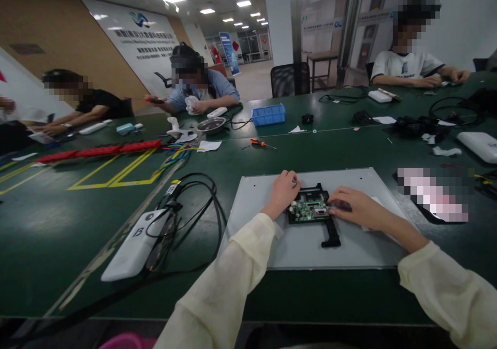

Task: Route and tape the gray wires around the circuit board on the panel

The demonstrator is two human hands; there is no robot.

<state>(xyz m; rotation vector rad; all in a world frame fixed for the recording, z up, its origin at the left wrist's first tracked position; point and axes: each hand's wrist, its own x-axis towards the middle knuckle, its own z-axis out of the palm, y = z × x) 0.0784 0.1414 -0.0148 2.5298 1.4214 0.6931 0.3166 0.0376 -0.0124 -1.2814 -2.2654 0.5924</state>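
A green circuit board [309,210] sits in a black plastic frame [331,233], which lies on a flat light-grey panel [295,253]. At the frame's upper left corner is my left hand [283,192]. Its thumb and fingers are pinched together, and what they hold is too small to make out. My right hand [355,209] is closed at the board's right edge, with the fingertips on that edge. A dark patch shows across its fingers; I cannot tell what it is. Part of the frame's right side is hidden behind these fingers.
A white power bank [134,245] with looped black cables lies left of the panel. A phone [430,193] is at the right. Farther back are an orange screwdriver [262,143], a blue basket [268,115] and red blocks [101,151]. Several people sit around the table.
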